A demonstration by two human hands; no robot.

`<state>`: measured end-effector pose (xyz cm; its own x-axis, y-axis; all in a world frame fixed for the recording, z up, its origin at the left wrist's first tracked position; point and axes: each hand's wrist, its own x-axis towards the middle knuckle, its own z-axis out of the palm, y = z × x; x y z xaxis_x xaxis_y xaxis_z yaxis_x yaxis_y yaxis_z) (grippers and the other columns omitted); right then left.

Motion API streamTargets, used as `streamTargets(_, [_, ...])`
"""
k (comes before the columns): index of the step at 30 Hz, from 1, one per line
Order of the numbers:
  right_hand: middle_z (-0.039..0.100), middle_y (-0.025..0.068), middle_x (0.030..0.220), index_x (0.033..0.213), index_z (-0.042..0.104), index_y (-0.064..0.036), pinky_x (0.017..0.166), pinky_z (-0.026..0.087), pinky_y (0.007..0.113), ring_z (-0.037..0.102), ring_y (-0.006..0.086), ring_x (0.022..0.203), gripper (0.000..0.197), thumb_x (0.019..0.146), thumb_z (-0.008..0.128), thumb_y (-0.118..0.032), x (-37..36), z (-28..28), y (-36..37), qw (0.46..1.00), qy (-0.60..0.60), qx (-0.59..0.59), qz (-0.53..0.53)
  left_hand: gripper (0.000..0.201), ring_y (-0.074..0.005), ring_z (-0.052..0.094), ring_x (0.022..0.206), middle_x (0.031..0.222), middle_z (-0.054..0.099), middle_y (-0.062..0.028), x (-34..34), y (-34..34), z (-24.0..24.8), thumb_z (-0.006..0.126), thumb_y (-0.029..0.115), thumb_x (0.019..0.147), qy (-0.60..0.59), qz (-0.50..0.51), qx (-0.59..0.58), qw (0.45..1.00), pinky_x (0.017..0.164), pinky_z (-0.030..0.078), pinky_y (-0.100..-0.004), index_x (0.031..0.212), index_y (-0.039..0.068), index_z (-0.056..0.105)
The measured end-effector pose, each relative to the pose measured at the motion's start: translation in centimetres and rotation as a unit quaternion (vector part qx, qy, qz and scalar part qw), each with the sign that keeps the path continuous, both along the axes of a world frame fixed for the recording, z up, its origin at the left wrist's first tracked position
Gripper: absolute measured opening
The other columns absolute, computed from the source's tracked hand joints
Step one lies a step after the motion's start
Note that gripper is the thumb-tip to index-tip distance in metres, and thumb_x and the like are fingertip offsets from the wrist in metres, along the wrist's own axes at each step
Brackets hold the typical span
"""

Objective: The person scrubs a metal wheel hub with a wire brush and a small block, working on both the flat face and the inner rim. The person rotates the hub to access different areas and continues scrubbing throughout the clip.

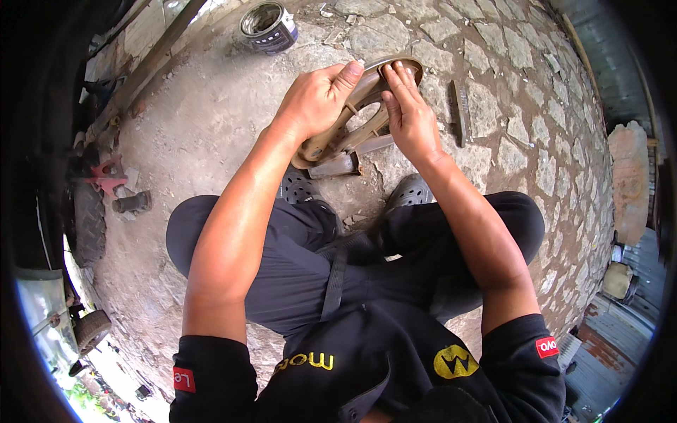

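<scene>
A brown, dusty wheel rim [367, 130] with spokes is held tilted in front of my shins. My left hand [314, 99] is closed around its upper left side, thumb up along the edge. On the far right part of the rim lies my right hand [412, 116], fingers stretched out and flat against the inner surface, thumb apart. Whether something thin sits under those fingertips I cannot tell. Below the rim, a brownish metal piece [335, 166] rests on the ground by my left shoe [300, 187].
An open, paint-stained can [269, 32] stands beyond my left hand. A narrow brush-like strip [459, 113] lies on the stone paving right of my right hand. At left are a red metal stand [107, 176], a dark cylindrical piece [132, 202] and a tyre [90, 222].
</scene>
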<state>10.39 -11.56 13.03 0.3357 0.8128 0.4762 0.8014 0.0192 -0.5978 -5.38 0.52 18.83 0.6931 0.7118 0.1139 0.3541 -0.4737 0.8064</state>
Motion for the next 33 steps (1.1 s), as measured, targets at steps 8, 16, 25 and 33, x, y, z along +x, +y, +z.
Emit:
streamTargets(8, [0.056, 0.0197, 0.139, 0.133, 0.059, -0.0034, 0.108, 0.045, 0.044, 0.051, 0.0384, 0.132, 0.037, 0.097, 0.059, -0.009, 0.8, 0.7, 0.4, 0.996, -0.074, 0.029, 0.04, 0.066, -0.0428, 0.067, 0.085, 0.083, 0.069, -0.0225, 0.0, -0.1, 0.1, 0.042, 0.062, 0.101, -0.01, 0.004, -0.002, 1.0, 0.074, 0.052, -0.0455, 0.095, 0.002, 0.07])
streamTargets(16, [0.058, 0.0173, 0.127, 0.128, 0.061, -0.0054, 0.099, 0.05, 0.043, 0.056, 0.0408, 0.122, 0.036, 0.092, 0.063, -0.003, 0.3, 1.5, 0.0, 0.993, -0.095, 0.041, 0.053, 0.065, -0.0432, 0.066, 0.081, 0.078, 0.068, -0.0228, 0.7, -0.4, 0.1, 0.04, 0.059, 0.102, 0.003, 0.013, 0.012, 1.0, 0.07, 0.051, -0.0467, 0.092, 0.001, 0.069])
streamTargets(25, [0.061, 0.0179, 0.125, 0.126, 0.063, -0.0043, 0.097, 0.05, 0.043, 0.059, 0.0389, 0.116, 0.036, 0.09, 0.065, -0.004, 0.5, 1.1, 0.4, 0.992, -0.104, 0.058, 0.047, 0.065, -0.0445, 0.066, 0.083, 0.081, 0.068, -0.0235, 1.1, -0.1, -0.1, 0.04, 0.059, 0.102, 0.005, 0.021, 0.011, 1.0, 0.071, 0.051, -0.0478, 0.093, 0.001, 0.069])
streamTargets(33, [0.062, 0.0171, 0.124, 0.124, 0.064, -0.003, 0.098, 0.05, 0.043, 0.059, 0.0384, 0.115, 0.035, 0.089, 0.065, -0.002, 0.2, 1.4, 0.8, 0.99, -0.104, 0.059, 0.07, 0.064, -0.0446, 0.066, 0.09, 0.088, 0.069, -0.0243, 0.9, 0.0, 0.2, 0.04, 0.058, 0.103, 0.015, 0.028, 0.002, 0.999, 0.076, 0.052, -0.0457, 0.101, 0.002, 0.069])
